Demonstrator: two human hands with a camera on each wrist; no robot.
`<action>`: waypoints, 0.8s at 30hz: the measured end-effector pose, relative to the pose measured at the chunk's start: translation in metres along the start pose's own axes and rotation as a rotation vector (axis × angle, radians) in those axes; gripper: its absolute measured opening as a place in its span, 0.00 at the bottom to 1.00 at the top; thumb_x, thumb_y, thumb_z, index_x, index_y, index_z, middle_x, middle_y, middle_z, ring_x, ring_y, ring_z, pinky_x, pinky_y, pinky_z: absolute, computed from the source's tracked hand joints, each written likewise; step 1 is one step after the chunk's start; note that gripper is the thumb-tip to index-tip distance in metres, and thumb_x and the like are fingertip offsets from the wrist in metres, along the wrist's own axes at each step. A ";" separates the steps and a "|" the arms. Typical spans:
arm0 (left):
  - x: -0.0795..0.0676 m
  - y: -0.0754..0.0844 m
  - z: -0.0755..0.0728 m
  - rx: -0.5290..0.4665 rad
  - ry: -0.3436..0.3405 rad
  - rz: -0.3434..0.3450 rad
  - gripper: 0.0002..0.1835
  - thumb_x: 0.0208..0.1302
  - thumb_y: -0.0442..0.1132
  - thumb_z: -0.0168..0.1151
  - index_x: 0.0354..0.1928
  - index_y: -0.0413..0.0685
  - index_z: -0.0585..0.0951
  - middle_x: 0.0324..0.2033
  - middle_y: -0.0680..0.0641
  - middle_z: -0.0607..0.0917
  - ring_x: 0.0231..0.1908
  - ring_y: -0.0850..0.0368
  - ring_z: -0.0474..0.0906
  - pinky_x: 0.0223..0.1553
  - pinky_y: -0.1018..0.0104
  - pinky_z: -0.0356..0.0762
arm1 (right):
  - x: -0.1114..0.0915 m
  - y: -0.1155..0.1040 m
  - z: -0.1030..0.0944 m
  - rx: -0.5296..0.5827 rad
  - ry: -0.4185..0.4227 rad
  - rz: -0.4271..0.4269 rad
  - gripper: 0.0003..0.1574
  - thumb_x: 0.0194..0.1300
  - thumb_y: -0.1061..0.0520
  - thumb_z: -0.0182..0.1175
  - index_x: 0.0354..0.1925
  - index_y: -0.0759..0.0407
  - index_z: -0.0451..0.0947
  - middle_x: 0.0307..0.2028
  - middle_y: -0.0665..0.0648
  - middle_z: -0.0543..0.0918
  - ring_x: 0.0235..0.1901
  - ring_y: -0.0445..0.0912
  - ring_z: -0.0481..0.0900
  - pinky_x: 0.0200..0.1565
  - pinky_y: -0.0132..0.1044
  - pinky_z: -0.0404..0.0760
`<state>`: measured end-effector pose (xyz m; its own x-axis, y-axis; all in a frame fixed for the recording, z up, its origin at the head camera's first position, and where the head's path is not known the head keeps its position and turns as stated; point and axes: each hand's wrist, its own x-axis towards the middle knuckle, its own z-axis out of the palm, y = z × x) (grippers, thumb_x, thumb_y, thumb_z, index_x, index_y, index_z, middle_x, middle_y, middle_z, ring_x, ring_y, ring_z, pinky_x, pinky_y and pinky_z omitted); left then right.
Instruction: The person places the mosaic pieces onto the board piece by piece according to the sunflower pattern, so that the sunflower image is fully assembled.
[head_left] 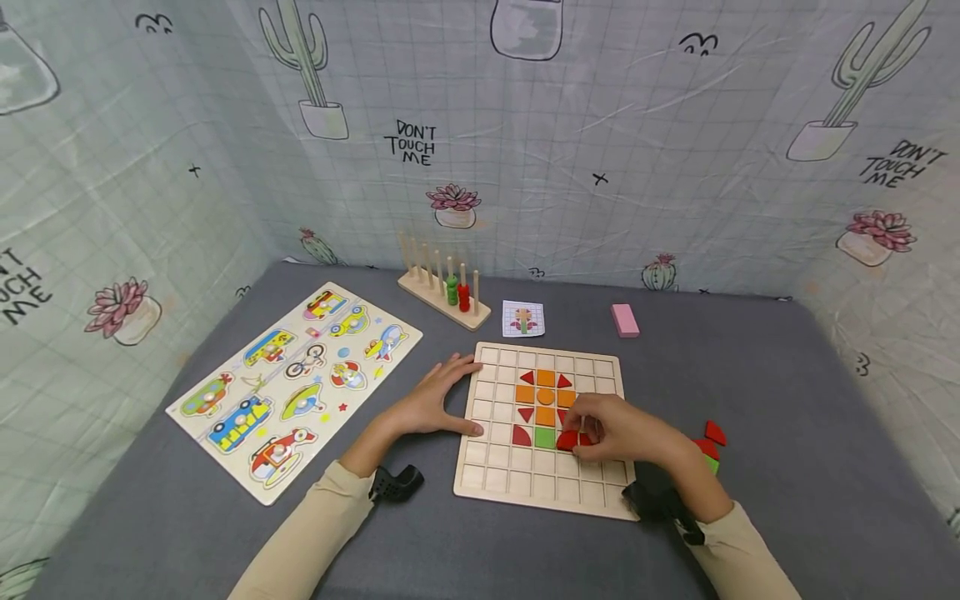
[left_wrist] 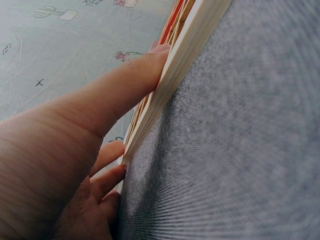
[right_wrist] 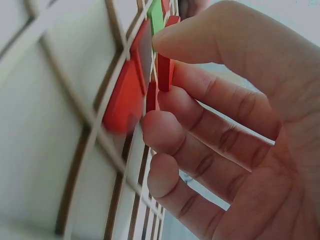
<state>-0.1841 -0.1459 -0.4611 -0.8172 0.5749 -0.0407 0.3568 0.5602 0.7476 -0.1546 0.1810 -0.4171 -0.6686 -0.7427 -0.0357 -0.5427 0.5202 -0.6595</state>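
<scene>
A wooden grid board [head_left: 495, 482] lies before me, with orange squares, an orange circle, red triangles, a green square [head_left: 545, 437] and a red quarter-circle [head_left: 521, 435] set in its cells. My right hand [head_left: 618, 427] is over the board's right half. Its thumb and fingers pinch a flat red piece [right_wrist: 165, 72], seen edge-on in the right wrist view, beside the green square. Another red piece with a rounded edge [right_wrist: 126, 102] lies on the grid close by. My left hand [head_left: 435, 400] rests at the board's left edge, thumb and fingers spread along the rim.
Several red and green pieces [head_left: 716, 432] lie right of the board, partly behind my right wrist. Beyond it are a pattern card [head_left: 522, 319], a pink block [head_left: 625, 321] and a peg stand [head_left: 442, 300]. A vehicle puzzle [head_left: 300, 392] lies to the left.
</scene>
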 end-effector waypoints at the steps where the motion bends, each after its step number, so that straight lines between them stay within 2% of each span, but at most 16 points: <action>1: 0.000 0.000 0.000 0.000 0.000 0.001 0.52 0.50 0.49 0.77 0.74 0.45 0.60 0.75 0.41 0.53 0.76 0.43 0.36 0.75 0.47 0.32 | 0.003 -0.002 0.001 -0.002 -0.005 0.002 0.10 0.55 0.62 0.68 0.38 0.59 0.80 0.29 0.50 0.75 0.25 0.40 0.71 0.26 0.27 0.73; 14: 0.000 0.001 0.000 -0.007 0.009 0.004 0.51 0.50 0.49 0.77 0.73 0.44 0.61 0.75 0.40 0.55 0.76 0.41 0.38 0.74 0.45 0.34 | 0.034 -0.018 0.016 -0.009 -0.049 -0.016 0.10 0.54 0.62 0.68 0.38 0.56 0.81 0.28 0.50 0.75 0.26 0.39 0.70 0.28 0.29 0.72; 24: 0.000 0.003 0.000 -0.003 0.012 0.011 0.51 0.50 0.49 0.77 0.73 0.44 0.61 0.75 0.40 0.55 0.76 0.41 0.38 0.75 0.46 0.33 | 0.054 -0.032 0.026 -0.072 -0.050 -0.031 0.11 0.54 0.61 0.68 0.39 0.56 0.81 0.30 0.50 0.76 0.28 0.41 0.71 0.29 0.28 0.71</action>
<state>-0.1829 -0.1445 -0.4593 -0.8185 0.5740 -0.0244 0.3646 0.5518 0.7501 -0.1600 0.1136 -0.4181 -0.6257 -0.7781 -0.0553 -0.5990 0.5247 -0.6049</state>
